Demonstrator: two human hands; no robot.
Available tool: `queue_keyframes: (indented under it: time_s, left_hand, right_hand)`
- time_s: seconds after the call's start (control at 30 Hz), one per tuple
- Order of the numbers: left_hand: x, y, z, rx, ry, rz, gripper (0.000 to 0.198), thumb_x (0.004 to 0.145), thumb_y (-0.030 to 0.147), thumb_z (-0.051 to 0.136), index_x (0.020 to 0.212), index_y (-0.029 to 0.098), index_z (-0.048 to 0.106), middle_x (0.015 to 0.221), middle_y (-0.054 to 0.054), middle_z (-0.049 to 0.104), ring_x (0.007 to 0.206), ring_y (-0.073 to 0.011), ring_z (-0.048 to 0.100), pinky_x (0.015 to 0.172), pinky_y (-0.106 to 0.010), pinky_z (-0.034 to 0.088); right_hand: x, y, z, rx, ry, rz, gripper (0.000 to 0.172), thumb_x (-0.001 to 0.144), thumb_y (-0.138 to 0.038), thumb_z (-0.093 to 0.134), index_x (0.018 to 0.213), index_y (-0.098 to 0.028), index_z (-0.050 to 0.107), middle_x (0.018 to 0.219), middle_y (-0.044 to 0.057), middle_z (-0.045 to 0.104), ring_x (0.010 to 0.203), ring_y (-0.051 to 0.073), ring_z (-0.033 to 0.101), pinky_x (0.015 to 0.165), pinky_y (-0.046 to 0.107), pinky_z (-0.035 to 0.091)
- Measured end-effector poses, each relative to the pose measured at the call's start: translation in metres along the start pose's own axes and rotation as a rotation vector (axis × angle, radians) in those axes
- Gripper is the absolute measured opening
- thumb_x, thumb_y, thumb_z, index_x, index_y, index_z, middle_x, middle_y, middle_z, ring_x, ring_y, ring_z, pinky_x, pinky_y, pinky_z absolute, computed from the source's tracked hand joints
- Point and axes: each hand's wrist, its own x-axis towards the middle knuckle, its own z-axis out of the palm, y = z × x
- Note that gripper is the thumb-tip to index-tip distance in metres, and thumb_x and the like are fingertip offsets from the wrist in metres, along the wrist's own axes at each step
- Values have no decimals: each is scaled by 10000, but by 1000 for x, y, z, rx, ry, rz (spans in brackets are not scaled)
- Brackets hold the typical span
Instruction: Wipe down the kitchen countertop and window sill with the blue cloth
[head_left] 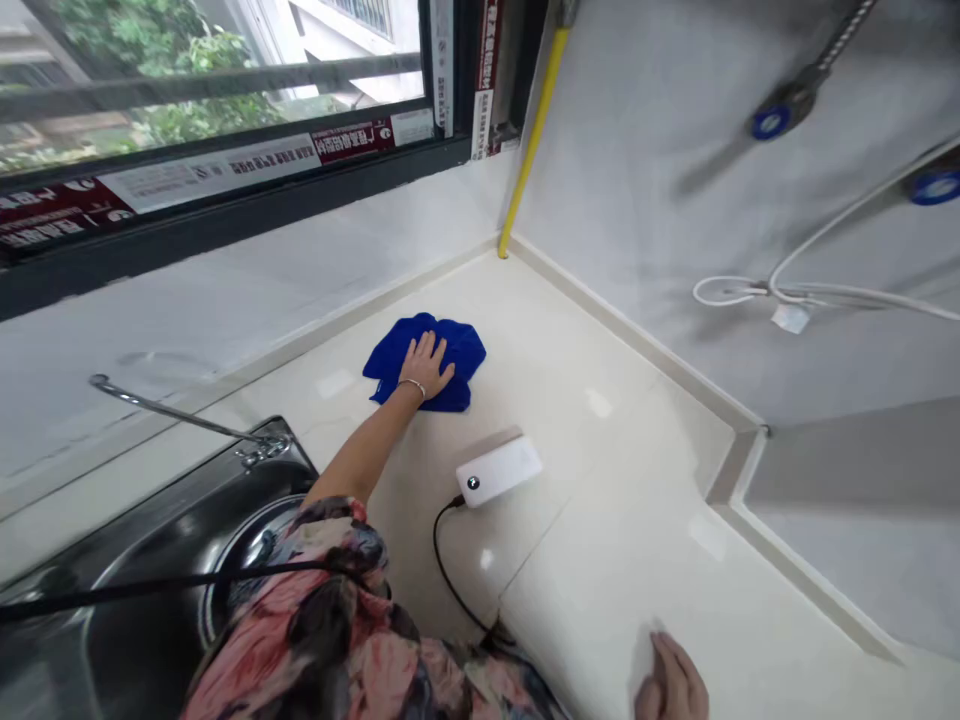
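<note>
On the pale stone countertop [592,540], we catalogued one bunched blue microfibre cloth [457,350], with the left hand [425,365] spread flat and pressing on it. Just beside the cloth, toward us, lay a white box [499,470] trailing a black cable [448,570]. Left of the cloth stood a stainless steel sink [187,560]. Well right of the cloth, the right hand [671,680] rested on the counter, fingers loosely together, partly cut off by the frame.

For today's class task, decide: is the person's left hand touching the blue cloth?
Touching. The head view shows the left hand lying flat on top of the blue cloth, its fingers spread over the folds with no gap.
</note>
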Motion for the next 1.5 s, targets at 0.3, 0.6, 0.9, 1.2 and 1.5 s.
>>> queue_keyframes:
  time_s: [0.3, 0.6, 0.9, 1.2, 1.5]
  left_hand:
    - [-122, -7, -13, 40, -56, 208, 683, 1006, 471, 373, 1552, 70, 457, 1673, -225, 284, 1583, -331, 202, 1296, -541, 183]
    - [-159, -54, -23, 100, -109, 285, 695, 974, 519, 357, 1542, 148, 503, 1662, -164, 335, 1566, -325, 253, 1285, -554, 245]
    - [-97, -45, -21, 57, -149, 275, 643, 1005, 500, 336, 1551, 200, 494, 1688, -123, 306, 1589, -275, 199, 1303, -509, 169]
    - [7, -14, -10, -32, -68, 63, 654, 1006, 477, 343, 1576, 175, 448, 1711, -125, 256, 1599, -264, 158, 1306, -471, 94]
    - [29, 4, -7, -81, -39, -61, 700, 1003, 478, 332, 1607, 128, 374, 1728, -148, 183, 1604, -282, 123, 1305, -489, 59]
  right_hand:
    - [11, -17, 7, 1, 57, -58, 408, 1034, -282, 386, 1363, -152, 589, 1328, 188, 595, 1179, 322, 598, 996, 522, 515]
    - [12, -21, 12, 35, 59, -24, 412, 1013, -224, 404, 1391, -189, 564, 1339, 157, 599, 1196, 306, 595, 1010, 525, 519]
    - [4, -10, 13, -11, 46, -52, 421, 1048, -273, 376, 1424, -193, 547, 1336, 169, 606, 1189, 334, 607, 964, 529, 532]
    - [-2, -5, 7, -67, 5, -38, 432, 1044, -297, 384, 1428, -207, 561, 1359, 166, 603, 1189, 344, 612, 949, 529, 538]
    - [8, -25, -3, -31, 3, 31, 424, 1047, -316, 363, 1361, -161, 603, 1328, 185, 600, 1207, 326, 587, 1019, 548, 497]
